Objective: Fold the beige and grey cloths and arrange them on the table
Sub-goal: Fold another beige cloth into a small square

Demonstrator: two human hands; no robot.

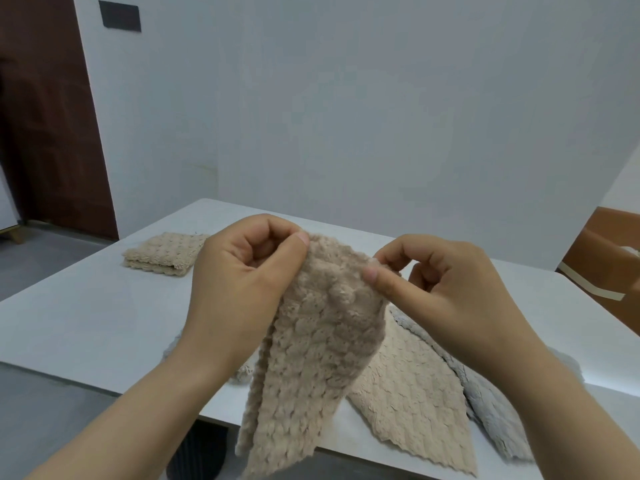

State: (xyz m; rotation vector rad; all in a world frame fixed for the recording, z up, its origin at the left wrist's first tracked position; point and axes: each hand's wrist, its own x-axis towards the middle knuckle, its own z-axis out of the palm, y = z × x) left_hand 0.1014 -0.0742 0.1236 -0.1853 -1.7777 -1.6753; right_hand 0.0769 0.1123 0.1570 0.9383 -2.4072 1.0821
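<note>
A: Nearest first, what's up front?

B: Both hands raised over the near edge of the tabletop [86, 317]. Left hand [242, 271] & right hand [446, 289] share one beige cloth [311, 348], held up by its top edge. It hangs doubled, lower end dropping past the tabletop's near edge, not resting on anything I can see.

A: State of each grip?

B: Left grip: closed to a pinch, thumb vs. curled fingers, on the cloth's top left corner. Right grip: same, thumb & forefinger nipped on the top right corner, other fingers curled in. Both have hold of that cloth only.

A: Under them?

B: A second beige cloth [412, 393] lies spread flat on the tabletop, partly behind the hanging one, its pointed corner reaching the near edge. Just beside it on the right, touching & partly under it, a grey cloth [491, 403], rumpled, unfolded. A bit of grey also shows left of the left wrist; can't tell if it's the same piece.

A: Any containers?

B: Only cloths on the tabletop.

A: Farther back?

B: A folded beige cloth [162, 254], neat square, well apart from the rest, at the far left of the tabletop. Beyond: pale wall [346, 98], dark brown door [45, 116] on the left, brown chair [606, 265] at the right edge.
</note>
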